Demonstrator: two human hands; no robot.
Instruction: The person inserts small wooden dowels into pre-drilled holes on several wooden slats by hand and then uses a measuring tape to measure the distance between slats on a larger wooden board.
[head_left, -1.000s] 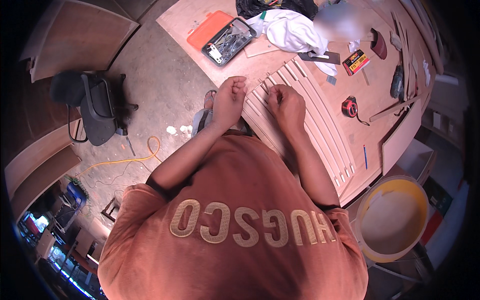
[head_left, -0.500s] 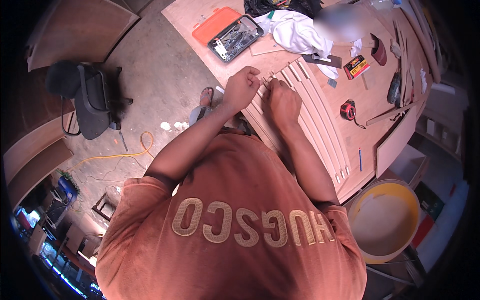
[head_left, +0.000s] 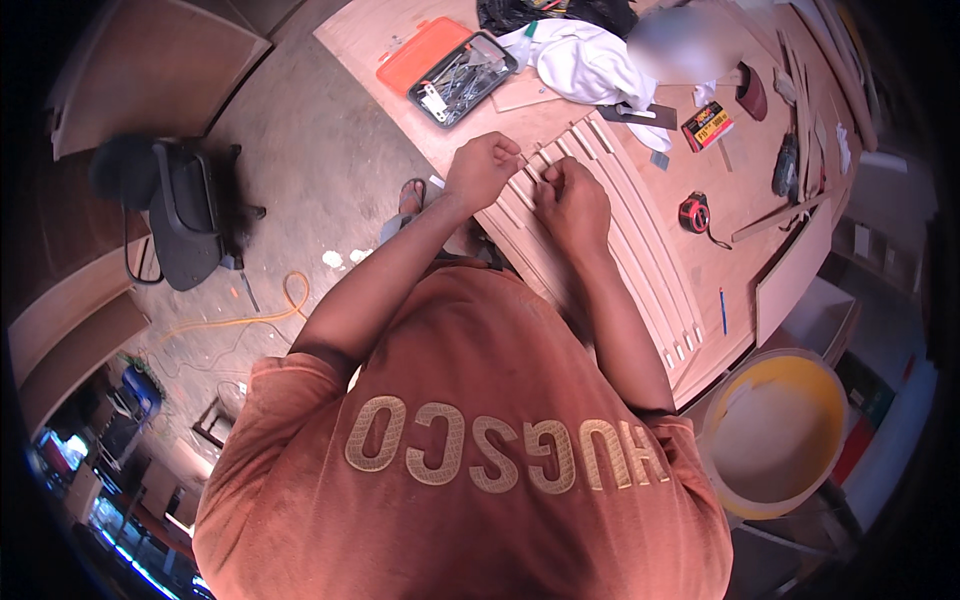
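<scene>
The plywood counter (head_left: 700,250) carries a row of long pale wooden strips (head_left: 640,250) lying side by side, running away to the right of both hands. The left hand (head_left: 483,170) and right hand (head_left: 572,200) each close their grip at the strips' near ends, fingers curled together; whether they pinch a strip or something smaller I cannot tell. The strips look light, thin, stiff lengthwise but probably snappable, so best held near an end with the length supported.

Pale wooden slats (head_left: 610,215), an orange-lidded tool case (head_left: 447,62), a yellow bucket (head_left: 780,430), white cloth (head_left: 585,62).
</scene>
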